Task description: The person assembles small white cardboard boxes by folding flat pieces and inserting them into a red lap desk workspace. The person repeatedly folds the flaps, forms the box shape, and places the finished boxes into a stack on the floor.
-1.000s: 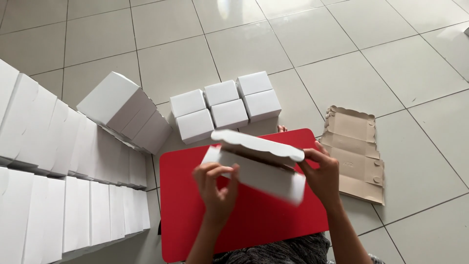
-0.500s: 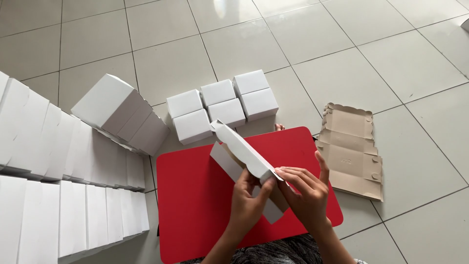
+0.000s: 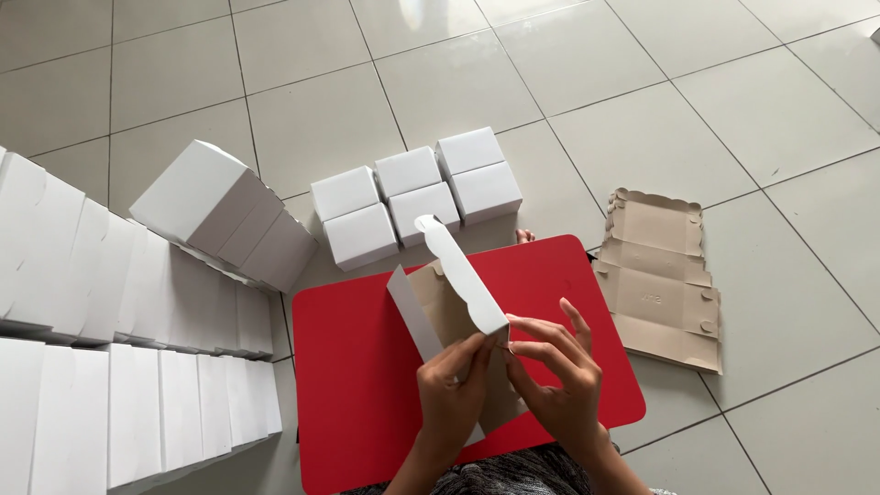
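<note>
White card, a half-folded box (image 3: 449, 307), is pinched at its flap by both hands, left (image 3: 456, 390) and right (image 3: 559, 385), above a red board (image 3: 367, 394); finished boxes (image 3: 417, 197) are grouped beyond on the floor.

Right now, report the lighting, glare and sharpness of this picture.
Head view: soft, even daylight; a pale glare patch on the floor tiles at the top edge; faint shadows beside the folded white boxes; both hands and the half-folded box look sharp, no motion blur.
</note>
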